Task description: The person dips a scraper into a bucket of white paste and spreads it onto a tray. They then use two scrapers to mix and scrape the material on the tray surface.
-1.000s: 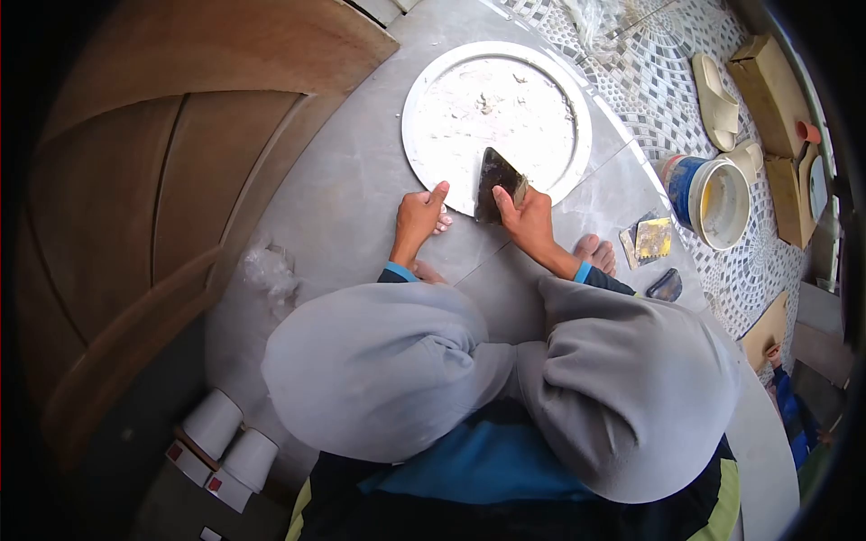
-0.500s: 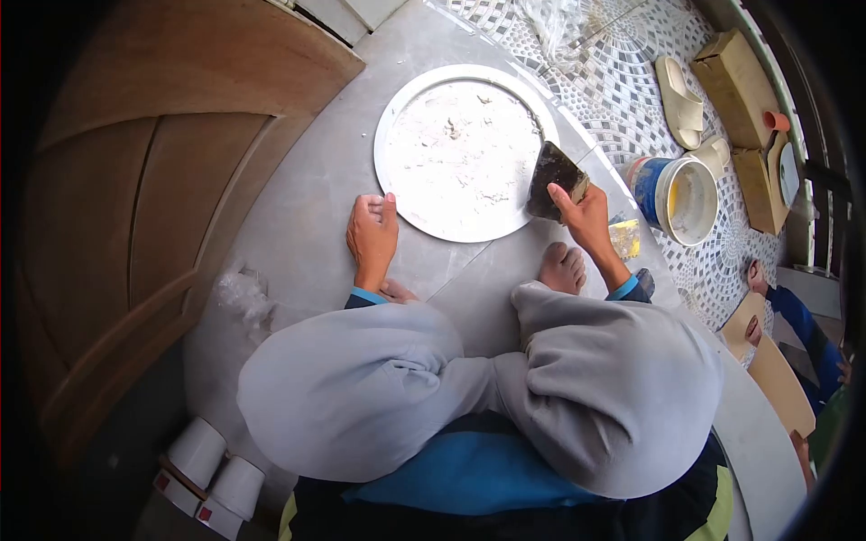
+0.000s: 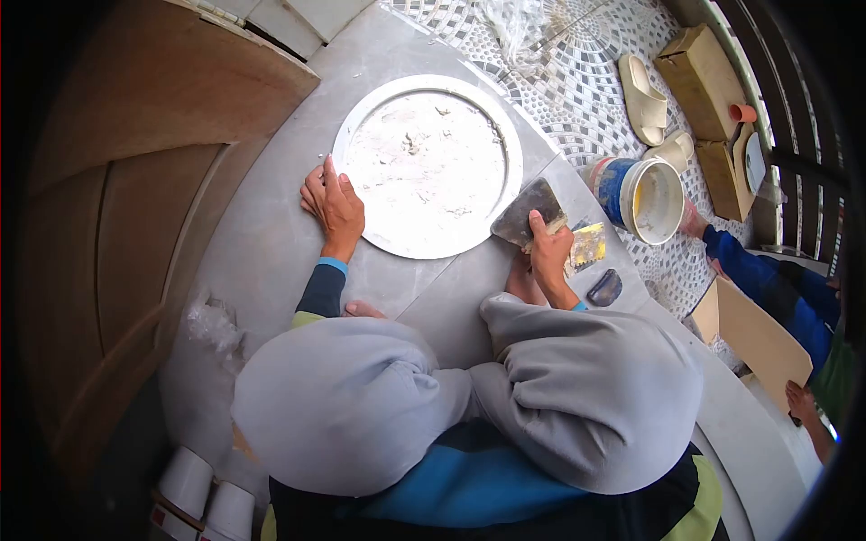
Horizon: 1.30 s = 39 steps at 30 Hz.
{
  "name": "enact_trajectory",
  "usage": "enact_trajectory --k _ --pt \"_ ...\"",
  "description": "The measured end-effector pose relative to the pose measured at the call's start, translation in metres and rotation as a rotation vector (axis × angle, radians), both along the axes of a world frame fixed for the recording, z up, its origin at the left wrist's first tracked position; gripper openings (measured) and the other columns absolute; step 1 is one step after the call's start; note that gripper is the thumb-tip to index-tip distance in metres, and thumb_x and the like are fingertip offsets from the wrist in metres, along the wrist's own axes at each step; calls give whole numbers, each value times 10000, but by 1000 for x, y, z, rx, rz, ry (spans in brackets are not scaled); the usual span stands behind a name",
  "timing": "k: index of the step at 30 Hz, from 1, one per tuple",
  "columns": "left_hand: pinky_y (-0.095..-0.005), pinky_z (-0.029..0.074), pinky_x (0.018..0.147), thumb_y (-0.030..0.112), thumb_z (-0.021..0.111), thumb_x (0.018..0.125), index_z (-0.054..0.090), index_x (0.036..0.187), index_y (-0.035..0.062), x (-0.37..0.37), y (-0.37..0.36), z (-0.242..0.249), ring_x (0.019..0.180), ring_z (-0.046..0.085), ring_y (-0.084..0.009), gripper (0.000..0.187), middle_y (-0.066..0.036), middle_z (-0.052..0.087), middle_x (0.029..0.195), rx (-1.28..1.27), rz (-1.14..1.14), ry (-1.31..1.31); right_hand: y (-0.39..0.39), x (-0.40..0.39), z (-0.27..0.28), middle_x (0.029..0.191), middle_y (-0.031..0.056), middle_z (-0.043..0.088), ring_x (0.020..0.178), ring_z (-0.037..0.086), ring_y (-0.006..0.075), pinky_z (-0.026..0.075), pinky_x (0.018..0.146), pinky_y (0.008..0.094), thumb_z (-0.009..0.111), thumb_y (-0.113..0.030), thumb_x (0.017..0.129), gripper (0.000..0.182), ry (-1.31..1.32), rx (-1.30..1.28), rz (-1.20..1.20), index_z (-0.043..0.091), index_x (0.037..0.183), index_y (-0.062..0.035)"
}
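Observation:
A round white tray (image 3: 514,162) with a raised rim lies on the grey floor, its middle strewn with whitish crumbs. At its left edge is my left hand (image 3: 339,209), fingers curled and held against the rim. My right hand (image 3: 550,248) grips a flat, dark scraper (image 3: 528,213) with pale residue along the edge near my fingers. The scraper is at the tray's lower right rim; whether it touches cannot be made out. Just right of that hand lies a yellow, residue-caked spreader (image 3: 588,244), with a small dark oval object (image 3: 604,287) below it.
A blue and white bucket (image 3: 622,194) stands on the patterned tiles, near beige slippers (image 3: 642,99) and cardboard boxes (image 3: 699,81). A wooden door (image 3: 117,234) is on the left, with crumpled plastic (image 3: 215,325) below. Another person's hand (image 3: 798,401) holds a cardboard sheet (image 3: 753,338) at right.
The view has shifted, so the tray appears further left. My left hand has moved up along the rim. The scraper in my right hand has moved down along the tray's edge and turned.

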<state>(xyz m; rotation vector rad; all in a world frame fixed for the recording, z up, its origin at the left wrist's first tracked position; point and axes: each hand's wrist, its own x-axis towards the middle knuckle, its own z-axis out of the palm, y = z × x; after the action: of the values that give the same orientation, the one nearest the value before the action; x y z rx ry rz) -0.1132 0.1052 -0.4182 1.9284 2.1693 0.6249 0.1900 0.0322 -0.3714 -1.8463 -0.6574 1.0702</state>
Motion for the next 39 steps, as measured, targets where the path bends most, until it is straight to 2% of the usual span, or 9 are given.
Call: enact_trajectory --k 9,15,19,20,24,27,29,31,39 --pt "-473 272 924 174 537 850 450 1279 26 4 -3 5 1101 375 -335 462 -155 434 1185 -2 23 60 29 11 -10 588 16 537 495 505 108 434 443 276 645 -177 857 227 15 105 11 579 746 9" --pt "-479 269 904 158 533 837 379 1286 16 26 -43 1 1075 381 -344 496 -166 417 1181 10 38 68 66 22 -19 659 -10 551 543 482 66 402 454 256 641 -238 874 249 -158 108 189 620 819 4" --pt "-468 259 913 173 557 836 393 1316 20 23 -43 4 1082 379 -322 530 -157 412 1219 2 86 6 53 31 19 678 3 558 591 479 85 422 542 279 611 -242 887 279 -181 89 231 603 847 34" --pt "-468 259 913 173 557 836 393 1316 20 22 -38 6 1082 379 -322 530 -157 412 1219 3 81 -8 44 37 16 747 36 610 681 545 112 461 634 294 621 -225 876 274 -156 5 241 607 919 46" --pt "-464 264 904 188 559 850 443 1304 53 21 -20 5 1082 382 -309 487 -137 420 1221 9 39 -14 17 31 -4 853 116 664 784 599 157 476 725 308 645 -221 846 297 -276 102 131 620 953 55" --pt "-467 267 899 181 553 856 452 1295 56 19 -15 2 1084 384 -313 467 -134 426 1210 -23 -41 -38 34 34 -15 806 104 656 736 584 148 475 691 309 644 -213 843 282 -360 116 208 625 928 55" --pt "-470 269 896 173 548 857 445 1296 50 15 -18 4 1084 385 -317 468 -136 429 1205 -36 -74 -32 64 26 -17 665 67 615 594 532 158 453 578 328 646 -211 838 264 -325 175 247 616 847 51" --pt "-475 269 895 159 546 854 440 1291 37 18 -20 1 1083 388 -322 465 -144 429 1201 25 -49 -24 88 37 -21 599 38 581 527 501 141 422 508 316 647 -215 841 261 -391 30 401 611 797 39" --pt "-477 264 900 166 547 851 418 1293 37 16 -17 -1 1094 384 -328 478 -155 423 1205 7 -62 9 41 28 5 590 25 555 514 486 84 395 479 276 644 -212 851 250 -201 -100 370 626 773 25"
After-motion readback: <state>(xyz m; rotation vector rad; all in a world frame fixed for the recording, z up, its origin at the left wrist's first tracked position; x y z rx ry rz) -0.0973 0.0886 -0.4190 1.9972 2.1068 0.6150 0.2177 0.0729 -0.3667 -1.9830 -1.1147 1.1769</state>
